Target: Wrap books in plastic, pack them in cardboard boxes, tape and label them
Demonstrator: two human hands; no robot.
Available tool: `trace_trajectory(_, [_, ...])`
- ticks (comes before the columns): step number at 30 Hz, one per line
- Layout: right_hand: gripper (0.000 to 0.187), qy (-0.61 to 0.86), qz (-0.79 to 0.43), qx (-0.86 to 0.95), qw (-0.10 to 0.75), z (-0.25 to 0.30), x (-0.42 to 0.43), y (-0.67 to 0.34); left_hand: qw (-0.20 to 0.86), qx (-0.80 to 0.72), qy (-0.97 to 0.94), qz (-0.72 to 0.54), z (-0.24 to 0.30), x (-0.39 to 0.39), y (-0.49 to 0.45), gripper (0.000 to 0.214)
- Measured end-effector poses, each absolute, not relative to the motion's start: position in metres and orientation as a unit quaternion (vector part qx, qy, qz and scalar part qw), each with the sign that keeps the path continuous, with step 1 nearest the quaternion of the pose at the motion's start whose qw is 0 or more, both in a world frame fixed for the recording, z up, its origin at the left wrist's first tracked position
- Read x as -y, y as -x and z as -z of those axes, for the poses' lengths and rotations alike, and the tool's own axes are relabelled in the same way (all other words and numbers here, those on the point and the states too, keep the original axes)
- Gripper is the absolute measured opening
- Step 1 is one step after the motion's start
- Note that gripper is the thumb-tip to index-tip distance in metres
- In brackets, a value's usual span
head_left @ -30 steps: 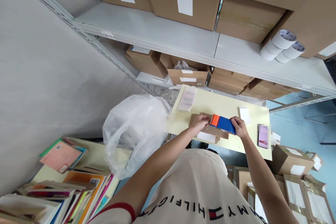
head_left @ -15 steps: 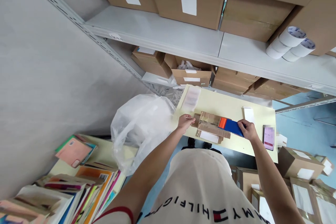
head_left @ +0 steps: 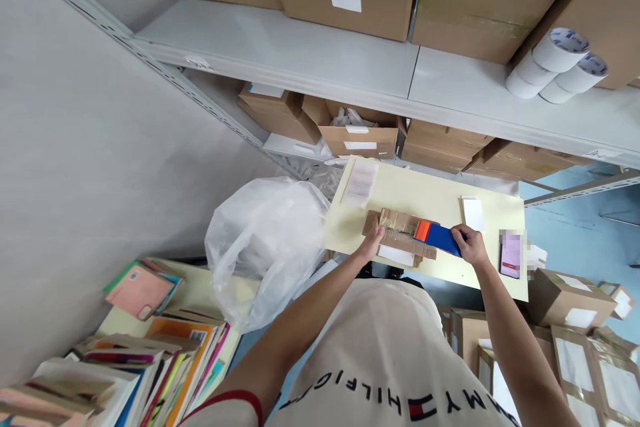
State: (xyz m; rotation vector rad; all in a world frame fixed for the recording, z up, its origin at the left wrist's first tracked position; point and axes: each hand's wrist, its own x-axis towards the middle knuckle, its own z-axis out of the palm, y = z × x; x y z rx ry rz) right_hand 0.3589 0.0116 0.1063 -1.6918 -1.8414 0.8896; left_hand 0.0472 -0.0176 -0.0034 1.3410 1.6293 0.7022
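A small brown cardboard box [head_left: 397, 230] with tape across it is at the near side of the pale yellow table [head_left: 425, 190]. My left hand [head_left: 373, 241] is closed on the box's left end, gripping its edge. Across the box's right end lies a flat blue piece with an orange end [head_left: 443, 239]; I cannot tell exactly what it is. My right hand [head_left: 470, 245] pinches its blue right end, and the orange end touches the cardboard. A white label [head_left: 396, 255] shows on the cardboard's near side.
A phone [head_left: 511, 255] and a white card stack [head_left: 473, 212] lie on the table's right. White tape rolls [head_left: 560, 57] stand on the shelf above. A clear plastic bag [head_left: 265, 233] bulges at left, beside stacked notebooks [head_left: 143, 287]. Labelled cartons [head_left: 570, 300] sit at right.
My left hand has moved right and closer along the box, from the end flap to the near left edge. My right hand still holds the blue piece in nearly the same place.
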Motion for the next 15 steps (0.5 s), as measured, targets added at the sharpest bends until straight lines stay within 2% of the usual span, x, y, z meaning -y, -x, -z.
trace_trajectory(1, [0.041,0.617,-0.327,0.674,0.240,-0.106,-0.012,-0.359,0.439,-0.646,-0.567,-0.261,-0.002,0.019,-0.048,0.071])
trace_trajectory(3, [0.042,0.611,-0.331,0.678,0.238,-0.105,-0.012,-0.361,0.414,-0.617,-0.634,-0.214,-0.017,0.015,-0.047,0.104])
trace_trajectory(5, [0.043,0.608,-0.330,0.684,0.230,-0.106,-0.013,-0.362,0.338,-0.552,-0.746,-0.157,-0.037,0.004,-0.048,0.134])
trace_trajectory(7, [0.044,0.607,-0.327,0.693,0.210,-0.107,-0.015,-0.362,0.277,-0.474,-0.829,-0.103,-0.054,-0.010,-0.054,0.136])
trace_trajectory(9, [0.046,0.605,-0.325,0.706,0.173,-0.110,-0.018,-0.361,0.246,-0.434,-0.864,-0.062,-0.063,-0.023,-0.063,0.128])
trace_trajectory(12, [0.050,0.592,-0.333,0.725,0.113,-0.115,-0.024,-0.365,0.232,-0.438,-0.868,-0.014,-0.064,-0.034,-0.073,0.115])
trace_trajectory(15, [0.052,0.587,-0.339,0.729,0.094,-0.118,-0.027,-0.385,0.222,-0.458,-0.861,0.012,-0.060,-0.038,-0.072,0.107])
